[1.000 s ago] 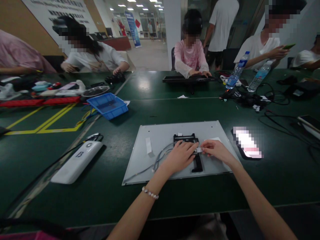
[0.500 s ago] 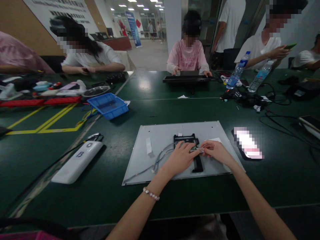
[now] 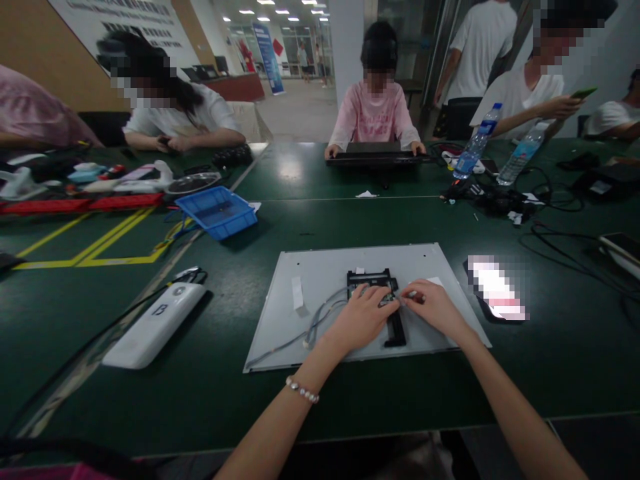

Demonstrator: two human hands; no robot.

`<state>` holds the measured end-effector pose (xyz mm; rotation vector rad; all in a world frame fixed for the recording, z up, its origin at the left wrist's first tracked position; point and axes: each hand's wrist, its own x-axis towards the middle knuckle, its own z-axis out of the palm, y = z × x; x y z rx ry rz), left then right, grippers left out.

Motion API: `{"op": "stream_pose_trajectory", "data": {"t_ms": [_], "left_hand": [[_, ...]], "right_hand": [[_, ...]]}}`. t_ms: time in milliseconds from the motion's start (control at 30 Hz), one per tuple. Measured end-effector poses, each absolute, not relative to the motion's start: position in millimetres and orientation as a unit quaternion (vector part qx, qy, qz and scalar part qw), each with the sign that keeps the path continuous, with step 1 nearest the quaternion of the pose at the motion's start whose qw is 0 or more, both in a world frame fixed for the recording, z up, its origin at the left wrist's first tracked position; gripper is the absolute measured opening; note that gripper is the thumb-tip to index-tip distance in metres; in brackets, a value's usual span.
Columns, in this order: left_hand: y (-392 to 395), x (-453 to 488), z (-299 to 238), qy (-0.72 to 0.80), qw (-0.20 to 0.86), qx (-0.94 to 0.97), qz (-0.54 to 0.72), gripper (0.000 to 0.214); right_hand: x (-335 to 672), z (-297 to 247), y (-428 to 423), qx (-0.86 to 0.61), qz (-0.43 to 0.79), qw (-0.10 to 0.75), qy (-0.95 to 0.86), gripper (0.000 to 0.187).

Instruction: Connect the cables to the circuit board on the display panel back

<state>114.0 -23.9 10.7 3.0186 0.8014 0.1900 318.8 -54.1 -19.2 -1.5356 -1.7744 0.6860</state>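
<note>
A grey metal panel (image 3: 320,273) lies flat on the green table in front of me. A black T-shaped bracket (image 3: 395,328) sits on its middle, with thin grey cables (image 3: 320,313) running off to the left. My left hand (image 3: 361,319) rests on the bracket, fingers curled on a small part there. My right hand (image 3: 436,308) meets it from the right, fingertips pinched on a small pale strip between the two hands. A white tape piece (image 3: 297,292) is stuck on the panel's left half.
A white power bank (image 3: 156,324) with a cable lies to the left, a phone (image 3: 495,288) to the right. Farther back are a blue tray (image 3: 217,211), water bottles (image 3: 474,141), tangled black cables (image 3: 500,199) and several seated people at work.
Both hands stay together over the bracket, shifting only slightly. The person opposite has taken hold of both ends of a black bar.
</note>
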Motion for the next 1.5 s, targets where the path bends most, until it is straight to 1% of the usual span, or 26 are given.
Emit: {"op": "stream_pose_trajectory", "data": {"t_ms": [233, 400, 533, 667, 767, 833, 933, 1067, 1233, 1367, 1433, 1500], "left_hand": [[-25.4, 113.6, 11.7, 0.260, 0.011, 0.963, 0.066, 0.033], [-18.0, 106.3, 24.0, 0.285, 0.040, 0.950, 0.120, 0.036], [7.5, 78.8, 34.6, 0.387, 0.045, 0.902, 0.186, 0.035], [36.5, 29.0, 24.3, 0.491, 0.049, 0.839, 0.230, 0.038], [48.3, -6.2, 4.9, 0.539, 0.092, 0.809, 0.218, 0.046], [50.8, -20.8, -6.9, 0.541, 0.140, 0.801, 0.215, 0.047], [51.4, -28.6, -16.4, 0.532, 0.183, 0.795, 0.225, 0.041], [54.1, -29.5, -19.0, 0.531, 0.200, 0.784, 0.252, 0.030], [55.5, -34.1, -23.3, 0.537, 0.186, 0.769, 0.294, 0.030], [50.3, -33.9, -18.9, 0.545, 0.167, 0.763, 0.303, 0.023], [47.4, -32.0, -12.5, 0.550, 0.178, 0.748, 0.328, 0.022], [44.1, -29.2, -4.7, 0.554, 0.214, 0.725, 0.350, 0.024]], "right_hand": [[326.0, -19.6, -51.7, -0.594, 0.244, 0.348, -0.683, 0.014], [330.4, -24.7, -50.3, -0.602, 0.236, 0.364, -0.670, 0.015], [332.1, -30.9, -47.6, -0.610, 0.231, 0.378, -0.657, 0.015], [330.7, -33.4, -46.9, -0.604, 0.206, 0.371, -0.674, 0.015], [329.3, -33.2, -47.7, -0.596, 0.191, 0.360, -0.692, 0.015], [328.9, -33.1, -48.2, -0.594, 0.182, 0.353, -0.699, 0.015], [329.5, -34.0, -48.1, -0.593, 0.178, 0.346, -0.705, 0.016], [331.3, -36.9, -47.1, -0.596, 0.177, 0.339, -0.706, 0.016], [331.7, -40.1, -46.1, -0.598, 0.162, 0.351, -0.702, 0.015], [331.5, -38.2, -46.7, -0.598, 0.157, 0.368, -0.695, 0.016], [331.6, -34.8, -48.1, -0.599, 0.157, 0.375, -0.690, 0.016], [331.7, -30.2, -50.4, -0.601, 0.157, 0.377, -0.687, 0.017]]}}
